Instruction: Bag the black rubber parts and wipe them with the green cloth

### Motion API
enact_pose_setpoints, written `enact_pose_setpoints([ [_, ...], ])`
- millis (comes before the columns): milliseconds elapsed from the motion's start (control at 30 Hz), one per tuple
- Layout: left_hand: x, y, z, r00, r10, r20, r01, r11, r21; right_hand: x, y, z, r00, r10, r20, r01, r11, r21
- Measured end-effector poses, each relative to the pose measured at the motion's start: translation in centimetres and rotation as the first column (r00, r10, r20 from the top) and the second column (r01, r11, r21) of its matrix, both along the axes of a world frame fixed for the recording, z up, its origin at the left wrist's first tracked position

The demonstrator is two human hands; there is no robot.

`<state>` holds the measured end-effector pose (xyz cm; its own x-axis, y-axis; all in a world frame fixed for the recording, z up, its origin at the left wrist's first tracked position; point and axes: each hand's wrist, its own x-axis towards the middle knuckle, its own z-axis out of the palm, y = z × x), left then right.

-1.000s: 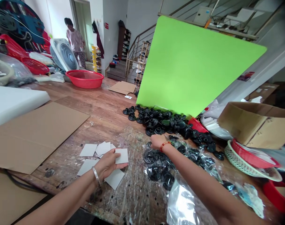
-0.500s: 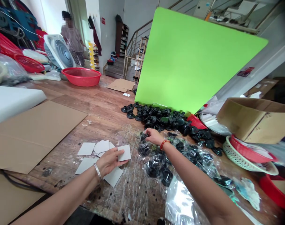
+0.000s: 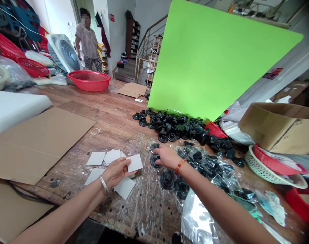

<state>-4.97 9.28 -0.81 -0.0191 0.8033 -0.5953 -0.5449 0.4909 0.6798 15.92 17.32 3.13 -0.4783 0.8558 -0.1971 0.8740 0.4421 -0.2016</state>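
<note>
My left hand pinches a square pale-grey card between thumb and fingers, above the worktable. Loose cards of the same kind lie under and around it, among them one card to its left and another card just below. My right hand is over the left edge of a spread of black round parts in clear plastic bags. Its fingers are apart, the tips at two bagged black discs, the nearer disc partly covered by the hand. Whether it touches them firmly is unclear.
A heap of black round parts lies before a green board. Clear plastic bags are at the front. Cardboard and a red basin are leftward; a carton sits on baskets rightward. A person stands behind.
My right hand has moved slightly toward me, and its pinched fingers have spread. My left hand still holds the card, now turned slightly. The person behind has moved to the right.
</note>
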Motion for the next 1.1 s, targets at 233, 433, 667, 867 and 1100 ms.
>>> enact_pose_setpoints([
  [233, 0.4, -0.3, -0.1, 1.0, -0.021, 0.023, 0.02, 0.999, 0.034, 0.6, -2.2, -1.4, 0.927, -0.065, -0.369, -0.008, 0.981, -0.192],
  [433, 1.1, -0.9, 1.4, 0.975, -0.121, 0.185, 0.09, 0.982, 0.167, 1.1, -2.5, -0.6, 0.593, -0.33, -0.734, -0.205, 0.82, -0.534],
  [667, 1.3, -2.3, 1.4, 0.94, -0.231, 0.252, 0.18, 0.961, 0.209, -1.1, -5.0, -2.9, 0.359, -0.511, -0.781, -0.431, 0.651, -0.624],
  [867, 0.2, -2.5, 1.3, 0.947, -0.203, 0.249, 0.169, 0.974, 0.153, -1.9, -2.1, -1.3, 0.742, -0.166, -0.65, -0.218, 0.856, -0.468],
  [1100, -0.8, -1.4, 1.0, 0.988, -0.041, 0.146, 0.03, 0.996, 0.083, -0.9, 3.4, -2.0, 0.929, -0.156, -0.336, 0.152, 0.988, -0.037],
])
